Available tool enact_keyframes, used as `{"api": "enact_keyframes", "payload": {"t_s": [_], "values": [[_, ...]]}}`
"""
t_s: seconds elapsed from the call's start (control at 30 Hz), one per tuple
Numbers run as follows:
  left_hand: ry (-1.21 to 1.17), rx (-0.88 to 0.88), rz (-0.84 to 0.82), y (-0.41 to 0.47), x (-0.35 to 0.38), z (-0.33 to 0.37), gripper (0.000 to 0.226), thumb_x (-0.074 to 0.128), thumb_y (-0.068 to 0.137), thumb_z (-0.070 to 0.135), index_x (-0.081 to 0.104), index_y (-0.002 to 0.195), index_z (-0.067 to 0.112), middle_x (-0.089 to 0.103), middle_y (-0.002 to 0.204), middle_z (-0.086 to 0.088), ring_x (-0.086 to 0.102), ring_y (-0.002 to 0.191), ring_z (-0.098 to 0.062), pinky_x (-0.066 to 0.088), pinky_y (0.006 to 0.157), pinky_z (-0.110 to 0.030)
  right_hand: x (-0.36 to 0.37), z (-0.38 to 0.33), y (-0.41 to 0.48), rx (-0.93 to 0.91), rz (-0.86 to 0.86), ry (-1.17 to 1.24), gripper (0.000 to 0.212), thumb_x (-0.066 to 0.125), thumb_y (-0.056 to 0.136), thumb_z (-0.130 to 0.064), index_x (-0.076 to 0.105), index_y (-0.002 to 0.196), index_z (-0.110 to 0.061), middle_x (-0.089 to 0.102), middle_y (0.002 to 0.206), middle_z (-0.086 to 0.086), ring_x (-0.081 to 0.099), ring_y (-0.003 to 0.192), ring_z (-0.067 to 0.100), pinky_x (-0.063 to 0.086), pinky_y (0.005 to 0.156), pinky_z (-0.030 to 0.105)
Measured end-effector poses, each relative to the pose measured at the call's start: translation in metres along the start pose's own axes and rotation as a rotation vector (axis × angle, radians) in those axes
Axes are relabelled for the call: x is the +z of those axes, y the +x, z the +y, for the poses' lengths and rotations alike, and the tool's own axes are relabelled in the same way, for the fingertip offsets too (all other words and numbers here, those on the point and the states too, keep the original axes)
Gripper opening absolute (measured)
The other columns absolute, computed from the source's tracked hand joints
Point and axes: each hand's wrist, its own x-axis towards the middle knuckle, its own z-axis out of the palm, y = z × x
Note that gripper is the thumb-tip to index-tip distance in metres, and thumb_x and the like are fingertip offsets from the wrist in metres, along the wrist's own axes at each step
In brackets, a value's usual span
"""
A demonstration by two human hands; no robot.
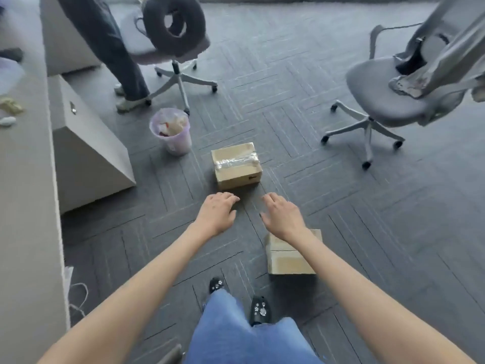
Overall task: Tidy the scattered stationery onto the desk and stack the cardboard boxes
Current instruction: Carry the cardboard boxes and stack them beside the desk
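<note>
Head view. We see the left hand (217,214) and right hand (282,219) empty, fingers loosely spread, held out just short of the far box (236,166), taped, at centre on the floor (354,211). The near box (286,258) lies at near right, partly under the right forearm. We judge a two-handed lift best: take the far box by its left and right sides, then set it level and square on the near box.

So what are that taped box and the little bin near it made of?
Taped box: looks like brown cardboard, matte, sealed with glossy clear tape. Bin: seemingly thin translucent plastic, pale lilac; its contents show faintly through the wall.
</note>
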Motion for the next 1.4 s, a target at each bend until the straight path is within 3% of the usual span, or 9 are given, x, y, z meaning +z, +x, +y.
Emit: {"api": "enact_keyframes", "payload": {"t_s": [0.37,0.53,0.77,1.0,1.13,1.27,1.4], "values": [[0.099,0.540,-0.182,0.103,0.031,0.129,0.042,0.049,0.095,0.028,0.049,0.135,0.020,0.053,0.136,-0.001,0.047,0.127,-0.018,0.032,0.109,-0.037,0.023,0.107,-0.071,0.658,0.090,0.207,0.036,0.044,0.097,-0.031,0.047,0.128,-0.013,0.052,0.130,0.005,0.054,0.115,0.024,0.047,0.090,0.038],[0.120,0.643,-0.307,0.130,0.069,0.152,0.042,0.049,0.095,0.029,0.049,0.135,0.019,0.051,0.138,-0.001,0.045,0.129,-0.020,0.031,0.106,-0.037,0.051,0.123,-0.097,0.891,0.124,0.362,0.043,0.043,0.098,-0.029,0.040,0.138,-0.014,0.050,0.134,0.005,0.054,0.116,0.024,0.045,0.091,0.037],[0.130,0.649,-0.403,0.166,0.171,0.176,0.043,0.048,0.094,0.032,0.049,0.135,0.018,0.055,0.133,-0.003,0.049,0.123,-0.023,0.036,0.102,-0.038,0.153,0.160,-0.104,1.093,0.109,0.478,0.033,0.045,0.097,-0.031,0.046,0.124,-0.012,0.052,0.127,0.005,0.057,0.108,0.023,0.044,0.080,0.033],[0.114,0.616,-0.413,0.225,0.332,0.172,0.051,0.048,0.092,0.042,0.043,0.138,0.020,0.048,0.139,-0.002,0.047,0.125,-0.025,0.035,0.101,-0.041,0.312,0.222,-0.066,1.261,0.165,0.621,0.039,0.045,0.096,-0.036,0.042,0.125,-0.009,0.051,0.130,0.011,0.054,0.115,0.029,0.045,0.086,0.038],[0.121,0.589,-0.427,0.269,0.436,0.155,0.060,0.049,0.090,0.048,0.037,0.142,0.021,0.043,0.143,-0.003,0.042,0.129,-0.025,0.034,0.103,-0.042,0.422,0.259,-0.035,1.362,0.219,0.740,0.057,0.045,0.095,-0.042,0.033,0.138,-0.006,0.043,0.141,0.012,0.047,0.125,0.031,0.043,0.092,0.039],[0.130,0.549,-0.430,0.316,0.536,0.132,0.074,0.050,0.086,0.058,0.025,0.147,0.024,0.031,0.150,-0.004,0.033,0.135,-0.028,0.033,0.106,-0.047,0.527,0.292,-0.003,1.487,0.239,0.910,0.082,0.048,0.092,-0.051,0.014,0.150,-0.004,0.024,0.156,0.013,0.032,0.139,0.031,0.036,0.104,0.041],[0.142,0.455,-0.427,0.358,0.612,0.108,0.098,0.050,0.078,0.072,0.006,0.151,0.025,0.016,0.158,-0.007,0.019,0.143,-0.029,0.026,0.110,-0.052,0.608,0.312,0.027,1.540,0.376,1.274,0.101,0.058,0.084,-0.058,0.005,0.152,-0.006,0.016,0.160,0.009,0.023,0.144,0.026,0.026,0.113,0.040]]}}
